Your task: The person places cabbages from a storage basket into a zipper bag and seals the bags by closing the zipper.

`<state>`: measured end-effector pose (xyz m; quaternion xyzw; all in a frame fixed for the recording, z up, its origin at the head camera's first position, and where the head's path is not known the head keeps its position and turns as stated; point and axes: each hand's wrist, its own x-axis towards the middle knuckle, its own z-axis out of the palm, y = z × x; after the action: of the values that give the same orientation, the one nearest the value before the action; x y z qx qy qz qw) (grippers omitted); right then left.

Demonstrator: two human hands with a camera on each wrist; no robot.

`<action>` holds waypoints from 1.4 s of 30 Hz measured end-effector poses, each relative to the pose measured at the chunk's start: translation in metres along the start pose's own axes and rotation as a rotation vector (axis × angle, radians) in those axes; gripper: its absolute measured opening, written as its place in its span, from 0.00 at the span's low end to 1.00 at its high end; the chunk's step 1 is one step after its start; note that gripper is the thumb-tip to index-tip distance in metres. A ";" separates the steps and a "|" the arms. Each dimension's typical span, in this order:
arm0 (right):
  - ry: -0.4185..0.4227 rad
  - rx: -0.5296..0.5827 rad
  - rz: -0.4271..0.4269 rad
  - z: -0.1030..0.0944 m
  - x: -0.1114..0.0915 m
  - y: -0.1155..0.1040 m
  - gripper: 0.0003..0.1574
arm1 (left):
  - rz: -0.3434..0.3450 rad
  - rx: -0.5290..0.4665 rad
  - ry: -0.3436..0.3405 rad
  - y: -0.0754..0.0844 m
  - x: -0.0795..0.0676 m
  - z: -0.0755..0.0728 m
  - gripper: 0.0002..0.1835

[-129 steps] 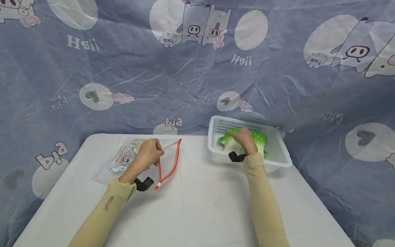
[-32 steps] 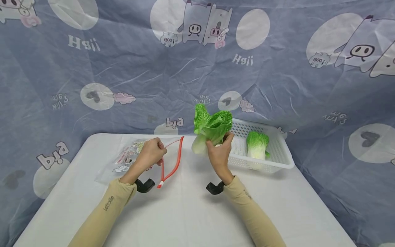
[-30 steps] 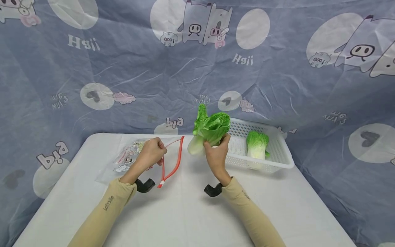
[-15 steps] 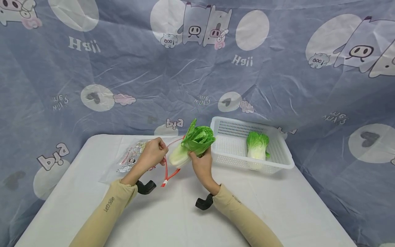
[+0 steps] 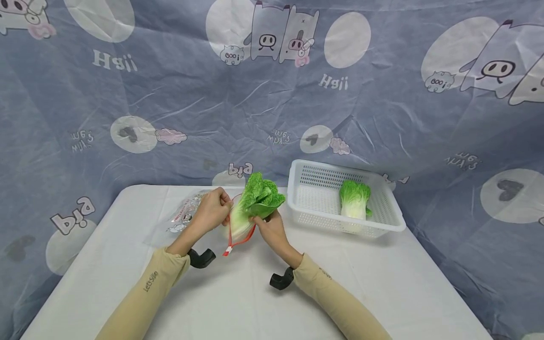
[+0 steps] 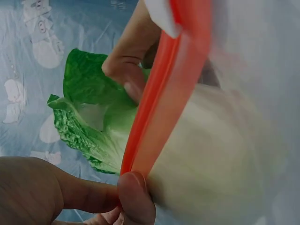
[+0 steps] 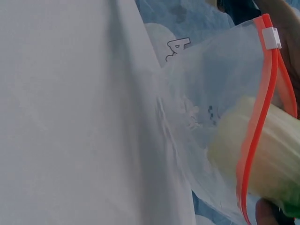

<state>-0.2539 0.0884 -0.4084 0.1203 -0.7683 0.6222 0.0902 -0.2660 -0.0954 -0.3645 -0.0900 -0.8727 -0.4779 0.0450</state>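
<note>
I've got the left hand [image 5: 211, 209] pinching the red rim [image 5: 244, 240] of the bag [image 5: 180, 219], the right hand [image 5: 273, 231] gripping the cabbage [image 5: 250, 205] partway inside it, and those flared leaves [image 5: 265, 200] could snag at its mouth!

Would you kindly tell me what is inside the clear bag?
Inside the bag is the pale base of a cabbage; its green leaves stick out of the mouth. In the head view, the left hand hides part of the bag, so what lies behind it cannot be seen.

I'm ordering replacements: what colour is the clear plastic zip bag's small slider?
The slider is white; best view: right wrist.
</note>
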 end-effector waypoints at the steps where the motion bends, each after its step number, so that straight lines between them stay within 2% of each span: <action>1: -0.026 0.002 -0.005 0.000 0.000 0.002 0.31 | 0.001 0.000 0.002 0.000 0.000 0.000 0.06; 8: -0.223 0.052 -0.012 -0.002 0.000 0.012 0.31 | 0.000 -0.031 0.013 0.002 0.001 0.001 0.05; 17: -0.350 -0.041 -0.032 -0.002 -0.003 0.015 0.34 | 0.009 -0.062 0.035 0.001 0.002 0.004 0.05; 24: -0.407 -0.029 -0.048 -0.004 0.001 0.021 0.38 | 0.031 -0.059 0.049 0.003 0.002 0.005 0.04; 28: -0.439 0.018 -0.031 -0.006 0.003 0.027 0.40 | 0.020 -0.081 0.028 0.004 0.002 0.006 0.05; 32: -0.452 0.011 -0.025 -0.008 0.003 0.028 0.39 | 0.020 -0.094 0.016 0.004 0.001 0.007 0.05; 35: -0.449 -0.029 -0.037 -0.007 0.003 0.025 0.38 | 0.065 -0.063 0.019 0.003 0.000 0.009 0.03; 41: -0.413 -0.141 -0.045 -0.002 0.004 0.012 0.33 | 0.200 0.046 0.059 0.004 -0.001 0.010 0.02; 42: -0.398 -0.163 -0.045 0.000 0.007 0.016 0.31 | 0.205 0.049 0.061 0.005 -0.002 0.010 0.02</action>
<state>-0.2652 0.0915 -0.4217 0.2504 -0.8157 0.5200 -0.0399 -0.2633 -0.0846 -0.3656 -0.1629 -0.8686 -0.4517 0.1226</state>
